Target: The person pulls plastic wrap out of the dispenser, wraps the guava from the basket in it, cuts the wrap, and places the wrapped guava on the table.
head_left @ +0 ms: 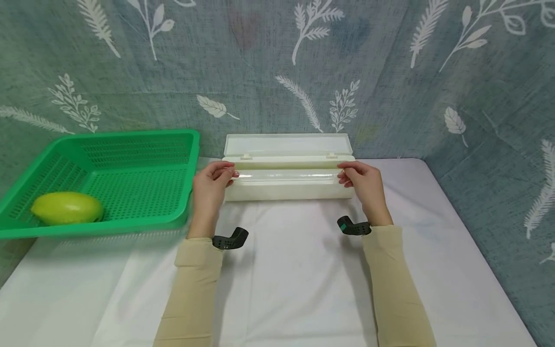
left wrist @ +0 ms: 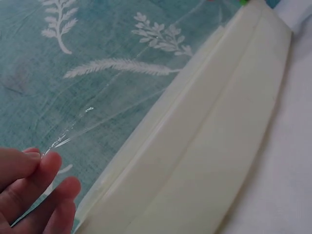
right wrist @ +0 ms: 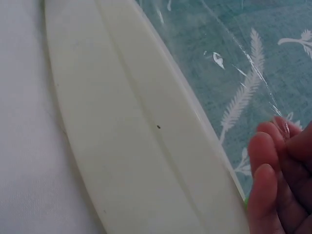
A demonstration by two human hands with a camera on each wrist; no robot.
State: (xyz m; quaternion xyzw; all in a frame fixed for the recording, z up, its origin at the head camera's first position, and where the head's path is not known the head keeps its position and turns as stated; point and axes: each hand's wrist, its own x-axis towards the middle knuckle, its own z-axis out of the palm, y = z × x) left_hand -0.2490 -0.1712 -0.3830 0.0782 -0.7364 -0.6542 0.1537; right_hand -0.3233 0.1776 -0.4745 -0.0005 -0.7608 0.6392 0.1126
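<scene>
A long cream plastic wrap dispenser [head_left: 289, 192] stands on the white table with its translucent lid [head_left: 288, 144] tipped back. Clear plastic wrap [head_left: 288, 175] stretches across its top between both hands. My left hand [head_left: 211, 185] pinches one corner of the film between thumb and forefinger; in the left wrist view the film [left wrist: 73, 129] runs taut away from the fingertips [left wrist: 50, 161]. At the other end my right hand [head_left: 364, 183] pinches the opposite corner, where the right wrist view shows creased film [right wrist: 268, 92] at the fingers [right wrist: 263, 146]. The roll inside is hidden.
To the left sits a green plastic basket [head_left: 143, 222] with a yellow-green oval fruit [head_left: 67, 208] in it. A grey-green cloth with white leaf prints [head_left: 260, 58] hangs behind the table [head_left: 286, 289] and along its right side.
</scene>
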